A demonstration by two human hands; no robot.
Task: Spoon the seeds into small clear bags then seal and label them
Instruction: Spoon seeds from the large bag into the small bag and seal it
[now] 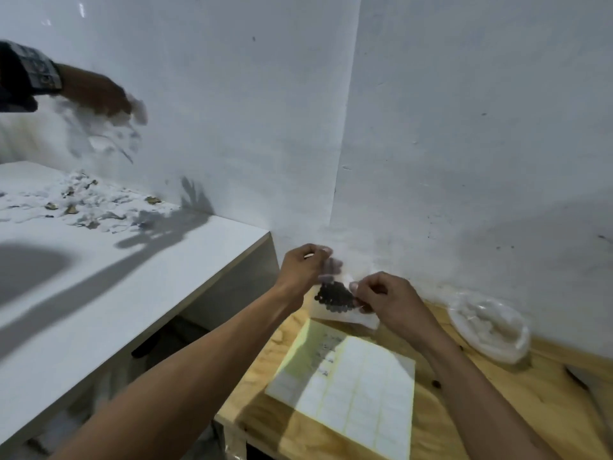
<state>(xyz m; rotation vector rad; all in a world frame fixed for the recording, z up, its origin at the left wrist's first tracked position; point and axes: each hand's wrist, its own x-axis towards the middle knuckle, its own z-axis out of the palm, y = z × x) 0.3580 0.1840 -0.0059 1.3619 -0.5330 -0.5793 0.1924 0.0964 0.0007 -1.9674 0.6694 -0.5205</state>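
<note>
A small clear bag (341,277) with dark round seeds (335,297) in its lower part is held up above the wooden table (481,403), near the white wall. My left hand (305,265) pinches the bag's top left edge. My right hand (388,298) pinches its right edge. A sheet of white labels (358,390) on yellow backing lies flat on the table just below the bag; some handwriting shows near its upper left.
A bundle of clear plastic bags (491,330) lies at the table's back right. A white counter (99,277) stands to the left, strewn with scraps (83,200). Another person's hand (99,94) moves blurred above it.
</note>
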